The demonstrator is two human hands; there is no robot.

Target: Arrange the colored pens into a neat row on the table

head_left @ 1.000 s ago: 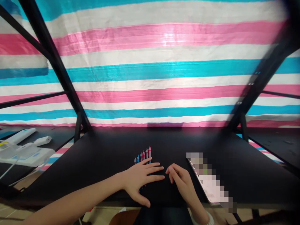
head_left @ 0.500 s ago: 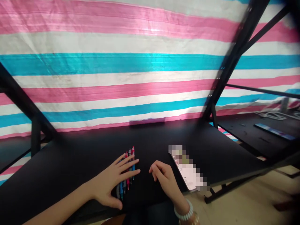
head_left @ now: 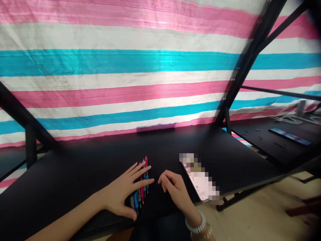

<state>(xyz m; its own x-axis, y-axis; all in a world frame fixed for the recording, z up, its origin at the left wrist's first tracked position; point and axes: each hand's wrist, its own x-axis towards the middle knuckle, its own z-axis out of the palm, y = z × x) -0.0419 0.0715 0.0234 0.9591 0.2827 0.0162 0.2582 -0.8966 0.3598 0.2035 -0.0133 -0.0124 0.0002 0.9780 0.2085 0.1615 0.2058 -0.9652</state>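
Observation:
Several pens (head_left: 141, 194) lie side by side on the black table, with red, blue and grey barrels. My left hand (head_left: 120, 191) is spread flat over them, fingers stretched apart and thumb toward the front edge. It covers the middle of the row, so I cannot tell how firmly it touches them. To the right, my right hand (head_left: 175, 188) rests on the table with its fingers curled in, and no object shows in it. A white and green bracelet-like band of beads (head_left: 196, 227) circles that wrist.
Right of my right hand lies a flat pinkish-white item (head_left: 200, 187), partly blurred out by pixels. Black metal posts (head_left: 244, 63) rise at both table ends before a striped tarp (head_left: 125, 63). A neighbouring table (head_left: 258, 134) holds white cables and a blue flat object.
My left hand and the pens under it have shifted slightly right across the table. My right hand keeps its curled pose, and the view has tilted a little.

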